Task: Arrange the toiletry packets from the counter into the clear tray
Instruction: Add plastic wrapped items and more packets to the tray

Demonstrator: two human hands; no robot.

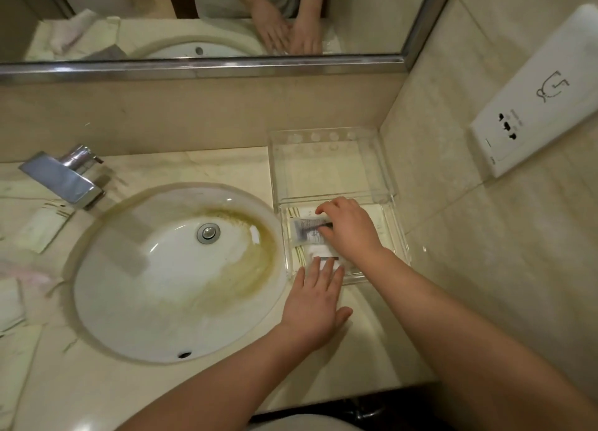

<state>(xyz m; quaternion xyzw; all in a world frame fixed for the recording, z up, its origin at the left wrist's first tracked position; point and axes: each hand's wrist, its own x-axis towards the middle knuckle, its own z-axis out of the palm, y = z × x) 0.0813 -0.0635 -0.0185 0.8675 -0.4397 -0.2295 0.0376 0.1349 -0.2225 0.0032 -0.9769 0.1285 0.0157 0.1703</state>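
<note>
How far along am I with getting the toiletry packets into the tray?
Two are in the clear tray: the printed packet under your right hand, the white packet under your left hand. Left: at least one pale packet on the counter by the faucet.

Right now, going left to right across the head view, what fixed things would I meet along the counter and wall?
faucet → sink → clear tray → socket panel on the right wall. The hands and packets overlap the tray, so they are left out.
</note>
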